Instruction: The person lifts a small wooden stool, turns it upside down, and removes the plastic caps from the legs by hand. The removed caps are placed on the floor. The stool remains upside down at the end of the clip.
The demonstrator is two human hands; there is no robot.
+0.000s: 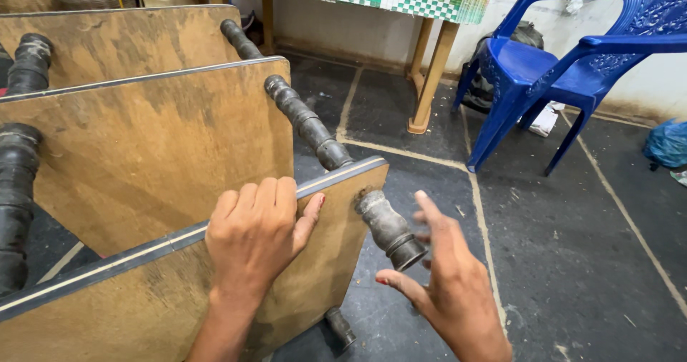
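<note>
My left hand rests with curled fingers on the top edge of the nearest wooden board, which stands on its side. A dark turned leg sticks out of that board's upper right corner. My right hand hovers open just right of and below this leg, fingers spread and blurred, not touching it. Another short dark leg pokes out low on the same board.
Two more boards with dark legs stand behind the nearest one. A blue plastic chair is at the upper right. A wooden table leg stands on the dark tiled floor. A blue bag lies far right.
</note>
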